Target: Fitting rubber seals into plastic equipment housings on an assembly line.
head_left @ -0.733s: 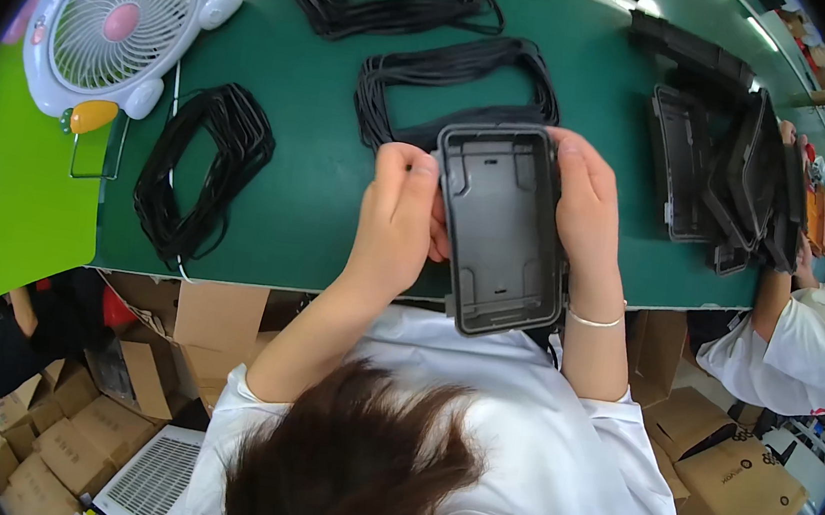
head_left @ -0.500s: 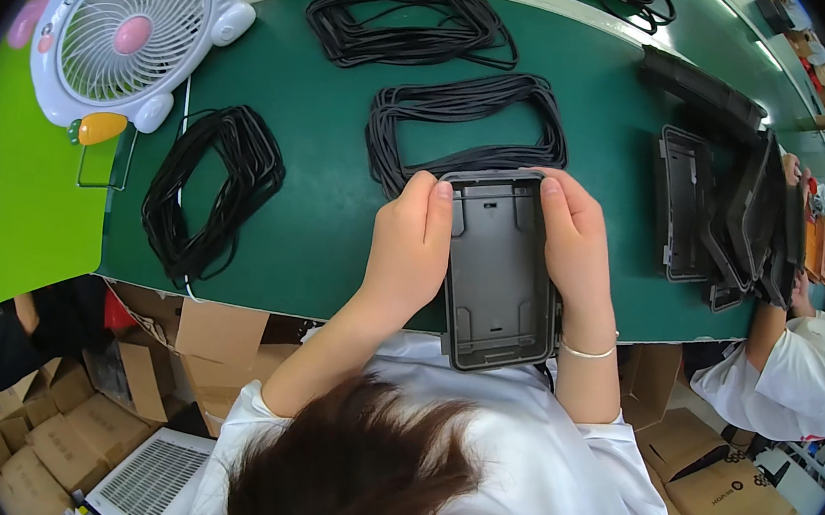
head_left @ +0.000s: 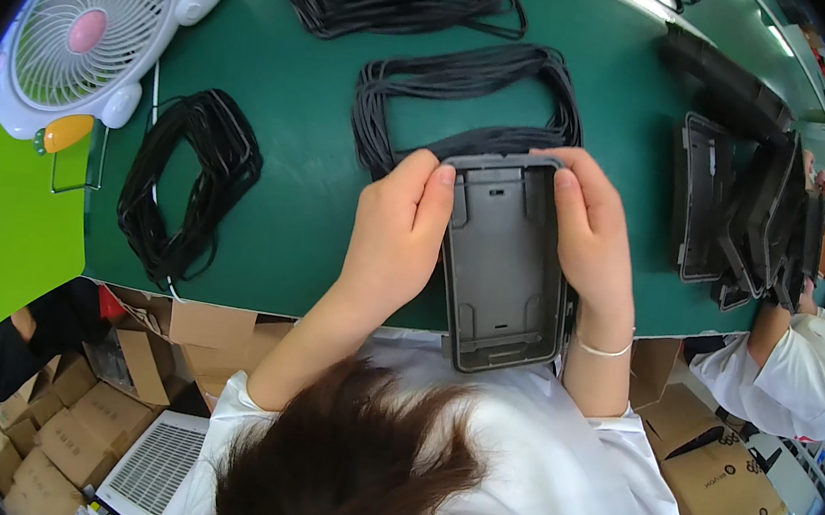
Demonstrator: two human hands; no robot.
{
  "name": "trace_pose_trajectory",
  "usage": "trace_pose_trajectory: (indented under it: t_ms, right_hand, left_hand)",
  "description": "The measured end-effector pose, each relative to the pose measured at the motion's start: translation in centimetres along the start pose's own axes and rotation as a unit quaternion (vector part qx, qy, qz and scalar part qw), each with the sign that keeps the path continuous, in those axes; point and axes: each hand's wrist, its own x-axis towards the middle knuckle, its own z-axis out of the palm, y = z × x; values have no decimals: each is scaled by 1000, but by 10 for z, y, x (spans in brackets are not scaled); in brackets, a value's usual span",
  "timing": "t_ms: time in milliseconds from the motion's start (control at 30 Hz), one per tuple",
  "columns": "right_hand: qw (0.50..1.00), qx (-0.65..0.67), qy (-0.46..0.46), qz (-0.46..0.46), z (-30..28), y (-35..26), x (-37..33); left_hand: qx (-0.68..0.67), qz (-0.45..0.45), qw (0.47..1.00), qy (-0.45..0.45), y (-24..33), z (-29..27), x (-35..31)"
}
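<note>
Green-topped desk (head_left: 303, 201) in a busy workroom, seen from above through a wide round lens, with a person in a white shirt seated at its near edge. Both hands grip one open, dark grey plastic case (head_left: 507, 267), its hollow side facing up and nothing visible inside. It is held in front of the person's chest, its near end reaching past the desk's edge. The left hand (head_left: 398, 221) pinches the left wall near the far corner, thumb on the rim; its other fingers are mostly hidden. The right hand (head_left: 597, 227) clasps the far right corner, thumb along the inner rim and fingers wrapped outside. Whether the case rests on anything cannot be told.

Since both grips sit toward the far end, the near end could dip or swing if either thumb slips, and the case might then fall into the person's lap. Pushed forward, its far rim could snag the black cable coil (head_left: 463, 67) just beyond; whether they touch is unclear.

Farther out, a second coil (head_left: 387, 19) lies behind the first, and a third coil (head_left: 231, 163) lies left, near a white fan (head_left: 89, 38). Similar dark cases (head_left: 764, 214) pile loosely at right, where a knock could topple them.
</note>
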Motion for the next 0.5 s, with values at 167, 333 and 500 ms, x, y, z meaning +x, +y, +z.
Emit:
trace_pose_trajectory:
  t_ms: [167, 333, 500]
  right_hand:
    - [956, 270, -11, 109, 0, -3, -1]
    - [952, 283, 3, 121, -1, 3, -2]
    - [991, 98, -25, 91, -7, -3, 4]
  left_hand:
    - [-34, -33, 999, -9, 0, -2, -2]
    - [-120, -89, 988, -27, 7, -1, -3]
    - [1, 5, 1000, -9, 6, -2, -2]
